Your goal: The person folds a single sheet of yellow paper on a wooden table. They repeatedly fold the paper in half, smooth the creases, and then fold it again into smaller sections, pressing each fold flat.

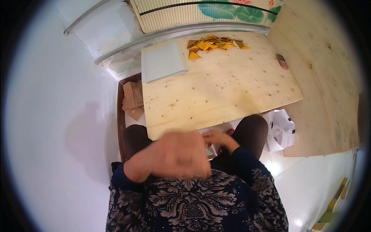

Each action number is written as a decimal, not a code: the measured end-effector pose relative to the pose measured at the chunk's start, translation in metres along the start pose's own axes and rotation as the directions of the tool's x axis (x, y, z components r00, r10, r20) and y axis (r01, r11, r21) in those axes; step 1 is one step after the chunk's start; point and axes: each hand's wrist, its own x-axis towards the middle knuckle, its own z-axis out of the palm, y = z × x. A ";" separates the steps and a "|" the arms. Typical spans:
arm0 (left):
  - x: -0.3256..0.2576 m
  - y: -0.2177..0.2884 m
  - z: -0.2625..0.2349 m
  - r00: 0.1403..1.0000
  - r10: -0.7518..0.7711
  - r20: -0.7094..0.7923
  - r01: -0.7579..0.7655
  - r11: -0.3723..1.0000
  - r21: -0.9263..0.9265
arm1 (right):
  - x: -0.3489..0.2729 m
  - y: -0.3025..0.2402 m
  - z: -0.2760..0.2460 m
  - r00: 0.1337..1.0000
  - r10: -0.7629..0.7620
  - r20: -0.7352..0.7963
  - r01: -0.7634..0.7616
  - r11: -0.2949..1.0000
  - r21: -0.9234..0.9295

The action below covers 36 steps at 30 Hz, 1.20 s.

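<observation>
Hands: your left hand (181, 154) is raised close to the camera and blurred, so you cannot tell whether it is spread or closed on anything; your right hand (217, 139) sits just beyond it at the near edge of the board, fingers curled, and what they grip cannot be made out.
Nearest thing: thin white sheet (210, 149) over your lap, mostly hidden behind the left hand; its long axis and heading cannot be told.
Board: pale plywood board with small knots (228, 89) lies across in front of your knees, long axis running left to right.
Far edge: heap of small folded gold paper pieces (214, 43), well apart from both hands.
Far left corner: flat stack of pale grey-white sheets (163, 62), just beside the gold heap.
Right edge: small red mobile phone (282, 61), long axis pointing away from you.
Left of board: brown paper pieces (132, 101) lying below the board's edge.
</observation>
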 end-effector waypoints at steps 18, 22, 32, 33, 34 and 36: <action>-0.044 -0.349 -0.097 0.632 -0.442 -0.637 0.775 0.362 0.518 | 0.048 0.047 0.036 0.968 -0.250 0.028 0.178 0.603 -0.778; -0.025 -0.375 -0.094 0.694 -0.456 -0.556 0.715 0.349 0.606 | 0.048 0.047 0.036 0.959 -0.283 0.030 0.209 0.626 -0.751; 0.002 -0.404 -0.091 0.677 -0.601 -0.424 0.665 0.254 0.702 | 0.050 0.043 0.037 0.979 -0.201 0.036 0.162 0.660 -0.734; 0.001 -0.406 -0.092 0.699 -0.577 -0.423 0.657 0.282 0.700 | 0.050 0.043 0.037 0.979 -0.199 0.043 0.165 0.654 -0.739; -0.002 -0.407 -0.093 0.740 -0.526 -0.419 0.631 0.329 0.703 | 0.050 0.042 0.037 0.979 -0.199 0.047 0.168 0.650 -0.741; -0.005 -0.410 -0.095 0.781 -0.456 -0.426 0.607 0.398 0.687 | 0.049 0.040 0.037 0.978 -0.202 0.044 0.166 0.646 -0.745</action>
